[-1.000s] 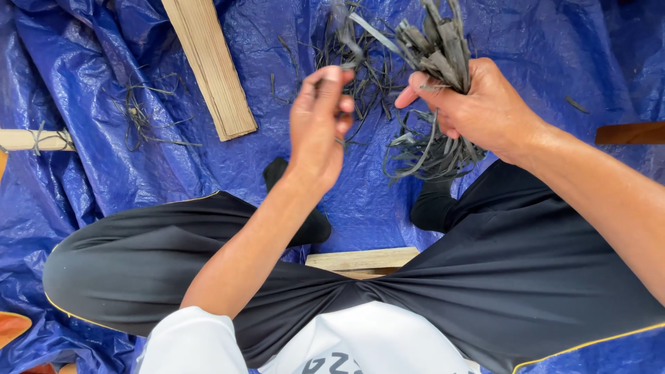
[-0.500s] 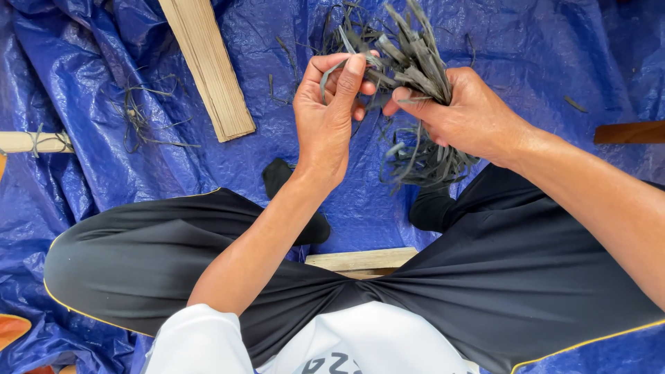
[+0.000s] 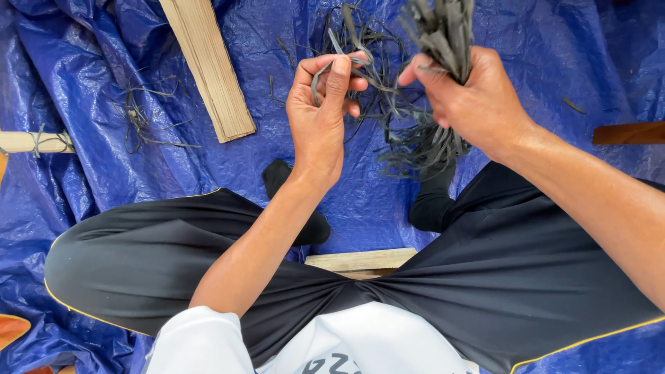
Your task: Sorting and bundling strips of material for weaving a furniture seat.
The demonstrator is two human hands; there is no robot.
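Dark strips (image 3: pixel 443 41) in both hands

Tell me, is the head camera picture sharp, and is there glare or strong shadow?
Head view: left hand and blue tarp are sharp; the strip bundle in the right hand blurs slightly at the top edge; soft daylight, weak shadows, small glints on tarp wrinkles.

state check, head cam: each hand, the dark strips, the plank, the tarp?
Left hand: closed, pinching one looped dark grey strip.
Right hand: fisted around a bundle of dark grey flat strips, ends splayed.
Pale ribbed wooden plank: lying flat.
Blue plastic tarp: spread out, wrinkled.
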